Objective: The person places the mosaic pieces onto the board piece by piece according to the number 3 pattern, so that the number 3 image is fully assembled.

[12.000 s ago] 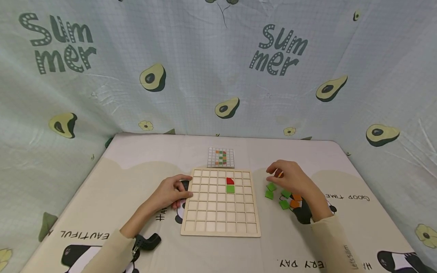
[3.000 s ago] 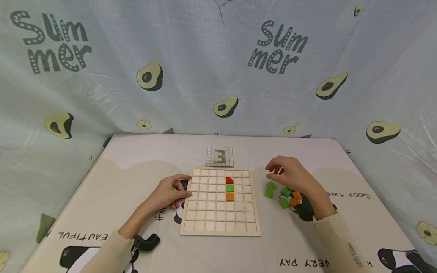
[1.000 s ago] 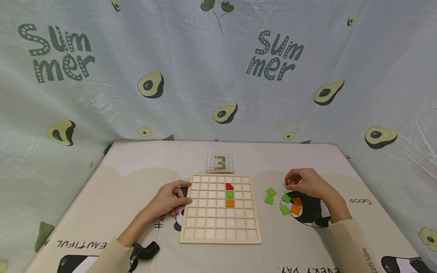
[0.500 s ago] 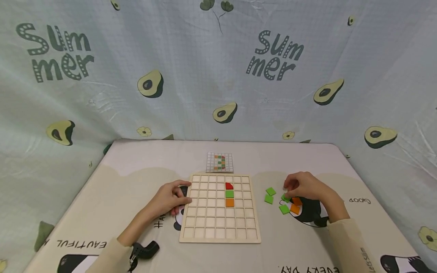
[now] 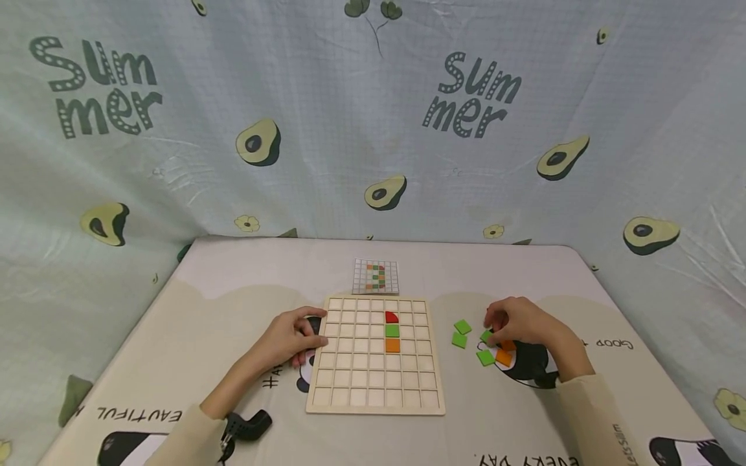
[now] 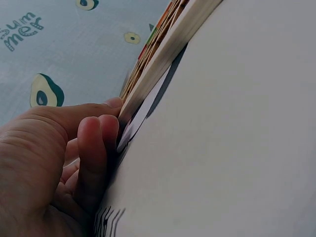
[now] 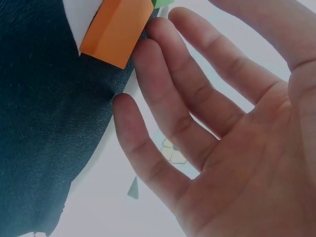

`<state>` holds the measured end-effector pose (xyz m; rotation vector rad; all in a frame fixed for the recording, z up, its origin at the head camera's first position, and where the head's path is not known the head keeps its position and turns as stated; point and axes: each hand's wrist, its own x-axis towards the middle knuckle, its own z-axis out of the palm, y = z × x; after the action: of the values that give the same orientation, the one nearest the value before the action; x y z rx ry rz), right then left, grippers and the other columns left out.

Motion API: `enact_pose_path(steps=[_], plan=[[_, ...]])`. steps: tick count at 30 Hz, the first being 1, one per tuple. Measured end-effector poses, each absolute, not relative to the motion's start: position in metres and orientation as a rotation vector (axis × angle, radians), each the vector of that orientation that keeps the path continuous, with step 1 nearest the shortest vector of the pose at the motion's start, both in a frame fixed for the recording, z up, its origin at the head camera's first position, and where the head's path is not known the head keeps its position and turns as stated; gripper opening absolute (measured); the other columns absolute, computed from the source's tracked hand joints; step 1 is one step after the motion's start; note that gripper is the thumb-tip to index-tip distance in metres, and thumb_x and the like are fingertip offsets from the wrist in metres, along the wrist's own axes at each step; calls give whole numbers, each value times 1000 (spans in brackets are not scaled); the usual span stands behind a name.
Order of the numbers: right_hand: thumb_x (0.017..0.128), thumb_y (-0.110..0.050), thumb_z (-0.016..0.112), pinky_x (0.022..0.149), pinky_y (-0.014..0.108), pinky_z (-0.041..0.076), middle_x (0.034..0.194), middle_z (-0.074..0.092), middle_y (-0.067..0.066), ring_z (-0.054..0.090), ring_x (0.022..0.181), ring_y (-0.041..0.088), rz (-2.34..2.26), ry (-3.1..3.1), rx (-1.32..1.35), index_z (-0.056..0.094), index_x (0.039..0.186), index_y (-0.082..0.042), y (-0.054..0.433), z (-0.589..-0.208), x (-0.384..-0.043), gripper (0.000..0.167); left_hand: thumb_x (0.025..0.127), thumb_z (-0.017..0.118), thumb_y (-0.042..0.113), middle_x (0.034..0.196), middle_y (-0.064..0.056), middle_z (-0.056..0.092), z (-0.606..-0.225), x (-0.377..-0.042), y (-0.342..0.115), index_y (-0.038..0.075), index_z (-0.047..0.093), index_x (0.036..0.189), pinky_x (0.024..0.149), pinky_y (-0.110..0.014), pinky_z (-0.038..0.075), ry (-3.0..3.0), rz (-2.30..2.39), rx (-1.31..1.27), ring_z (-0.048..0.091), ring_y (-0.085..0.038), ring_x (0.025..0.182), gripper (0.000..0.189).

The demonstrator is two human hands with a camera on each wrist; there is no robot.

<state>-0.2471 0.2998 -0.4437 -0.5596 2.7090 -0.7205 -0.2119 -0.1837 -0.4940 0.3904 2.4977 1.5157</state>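
A wooden grid board (image 5: 377,410) lies flat on the table. One column holds a red quarter-round piece (image 5: 391,317), a green square tile (image 5: 392,330) and an orange square tile (image 5: 393,345). My left hand (image 5: 293,336) holds the board's left rim, thumb and index fingertips on the edge, other fingers curled beside it. My right hand (image 5: 520,320) is right of the board, its thumb and index fingertips right at a loose green tile (image 5: 486,336); whether they pinch it I cannot tell. Its other fingers (image 7: 148,61) hang relaxed near an orange tile (image 7: 118,32).
Behind the board is a small pattern card (image 5: 375,277) showing coloured squares on a grid. More green tiles (image 5: 462,326) and orange tiles (image 5: 504,356) lie loose right of the board. The printed tablecloth (image 5: 256,298) meets a hanging avocado curtain (image 5: 326,116).
The orange tile on the board was added after the earliest frame. In the last second my right hand has moved down to a loose green tile. My left hand stays on the rim.
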Motion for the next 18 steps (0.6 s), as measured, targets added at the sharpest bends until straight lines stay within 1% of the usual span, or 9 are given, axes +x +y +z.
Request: enact_pose_path(steps=[6,13,18], plan=[[78,-19,90,65,27,51,79,62,0,56,74,16,-716,2692,-554,73,94,-10,297,-444,-245,25,90,82,20,68,-5,63,-495,-210,-185,4,58,142,40,-31,50,2494,1518,387,56,-15,43,59],[80,-16,87,65,28,52,80,62,0,56,75,16,-710,2699,-544,72,95,-10,297,-443,-245,22,90,82,21,69,-4,64,-494,-212,-184,5,58,142,39,-32,51,2516,1503,396,57,-14,43,59],[79,-17,88,65,29,52,81,62,1,56,75,16,-707,2694,-540,72,96,-9,298,-444,-245,25,90,82,20,69,-4,64,-494,-213,-183,5,58,142,39,-32,51,2504,1508,390,57,-14,43,59]])
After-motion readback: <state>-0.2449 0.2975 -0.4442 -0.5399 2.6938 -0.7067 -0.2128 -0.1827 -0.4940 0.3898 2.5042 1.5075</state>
